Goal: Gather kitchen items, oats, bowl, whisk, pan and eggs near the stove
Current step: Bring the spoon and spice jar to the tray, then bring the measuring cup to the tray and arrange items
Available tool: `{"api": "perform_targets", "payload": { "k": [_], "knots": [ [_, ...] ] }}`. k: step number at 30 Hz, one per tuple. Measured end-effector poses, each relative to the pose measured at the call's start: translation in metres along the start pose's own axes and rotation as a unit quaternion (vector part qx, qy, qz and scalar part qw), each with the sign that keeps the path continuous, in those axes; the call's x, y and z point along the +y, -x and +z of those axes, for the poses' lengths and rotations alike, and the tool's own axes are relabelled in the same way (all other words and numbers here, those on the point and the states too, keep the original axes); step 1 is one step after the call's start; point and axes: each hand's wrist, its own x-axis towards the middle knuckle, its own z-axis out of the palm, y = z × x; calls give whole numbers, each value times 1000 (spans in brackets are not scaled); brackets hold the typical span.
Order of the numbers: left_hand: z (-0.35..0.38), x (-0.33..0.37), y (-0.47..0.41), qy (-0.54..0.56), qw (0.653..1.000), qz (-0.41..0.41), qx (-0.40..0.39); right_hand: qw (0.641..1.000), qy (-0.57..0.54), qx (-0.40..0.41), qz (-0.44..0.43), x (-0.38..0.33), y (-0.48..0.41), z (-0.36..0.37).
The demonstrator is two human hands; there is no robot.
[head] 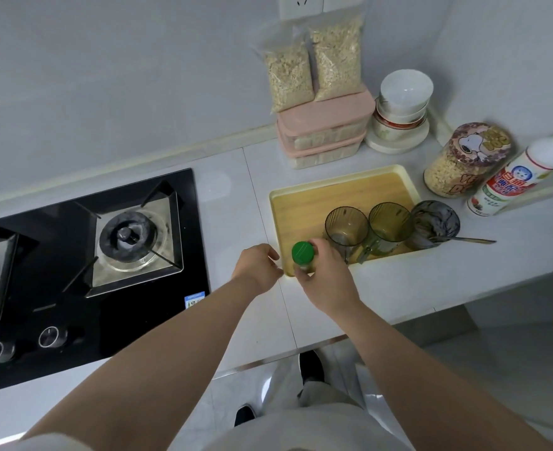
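My right hand point(325, 278) grips a small jar with a green lid point(302, 252) at the front left corner of the yellow tray point(304, 206). My left hand point(258, 266) hovers just left of the tray's edge with its fingers loosely curled, holding nothing. Two clear bags of oats point(314, 65) lean on the wall atop stacked pink-lidded boxes point(325, 131). A stack of white bowls point(402, 102) stands to their right. A jar of oats with a cartoon dog point(463, 157) sits further right. The black gas stove point(83, 255) lies to the left.
The tray holds two green glass mugs point(366, 229); a dark glass with a spoon point(434, 224) sits at its right edge. A white bottle with a green cap point(522, 172) stands at the far right. The counter's front edge runs below my arms.
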Motion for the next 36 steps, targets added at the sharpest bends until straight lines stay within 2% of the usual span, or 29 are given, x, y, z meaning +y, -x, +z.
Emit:
{"api": "perform_targets", "payload": {
  "k": [15,20,24,27,29,32,36],
  "knots": [
    [-6,-6,19,14,999,-3,-30,1000,13,12,7,-20,16,-10],
    [-18,-11,31,2,1000,2,-17,999,35,24,24,-34,25,-24],
    [-39,-15,44,-14,1000,5,0,998,44,0,43,-63,32,-43],
    [-61,-20,60,-15,999,17,47,999,46,16,14,-97,33,-51],
    [-80,-27,74,-6,995,28,99,997,53,20,-42,-126,34,-51],
    [-106,-36,101,25,985,38,169,993,17,-2,-113,-164,34,-38],
    [-150,-77,162,67,957,16,281,975,-17,-82,-204,-225,45,10]
  ]
}}
